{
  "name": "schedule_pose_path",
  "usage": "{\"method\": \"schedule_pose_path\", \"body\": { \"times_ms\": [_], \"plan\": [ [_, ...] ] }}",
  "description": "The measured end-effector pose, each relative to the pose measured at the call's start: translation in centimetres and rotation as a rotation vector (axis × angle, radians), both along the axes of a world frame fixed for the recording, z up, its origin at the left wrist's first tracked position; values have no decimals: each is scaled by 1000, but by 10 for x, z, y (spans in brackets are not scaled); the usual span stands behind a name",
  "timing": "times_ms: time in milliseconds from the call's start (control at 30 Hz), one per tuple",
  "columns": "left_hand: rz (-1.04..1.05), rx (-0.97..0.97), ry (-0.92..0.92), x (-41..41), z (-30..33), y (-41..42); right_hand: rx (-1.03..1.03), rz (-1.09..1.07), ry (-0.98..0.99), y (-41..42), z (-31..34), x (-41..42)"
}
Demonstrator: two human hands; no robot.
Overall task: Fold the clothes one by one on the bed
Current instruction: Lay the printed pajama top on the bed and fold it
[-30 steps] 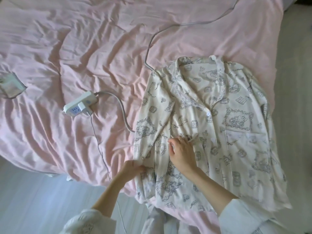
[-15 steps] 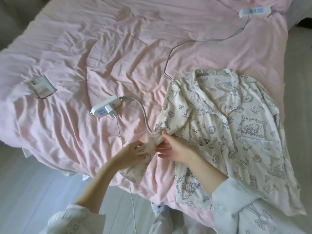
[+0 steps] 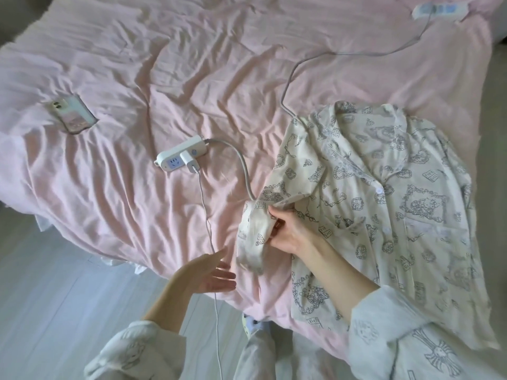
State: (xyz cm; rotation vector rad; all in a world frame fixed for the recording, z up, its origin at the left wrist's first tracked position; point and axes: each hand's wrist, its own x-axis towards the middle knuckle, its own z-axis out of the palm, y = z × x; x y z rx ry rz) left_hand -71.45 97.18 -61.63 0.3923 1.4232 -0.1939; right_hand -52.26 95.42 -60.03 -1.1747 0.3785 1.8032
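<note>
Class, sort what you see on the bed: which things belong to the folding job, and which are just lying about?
Part of the job:
- pyjama shirt
- its sleeve, gripped by the right hand
- left hand, open beside it

Lying about:
- power strip
- phone
- second power strip
</note>
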Motion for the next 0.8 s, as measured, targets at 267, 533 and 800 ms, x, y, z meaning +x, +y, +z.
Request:
{"method": "schedule_pose_path", "body": {
  "times_ms": [267, 533, 800],
  "plan": [
    [235, -48, -231, 26, -3, 2, 97, -72, 9, 2, 4, 3],
    [175, 414, -145, 39, -18, 4, 142, -81, 20, 5, 15, 5],
    [185, 593, -55, 21, -12, 9, 154, -59, -34, -2, 13, 16]
  ]
}}
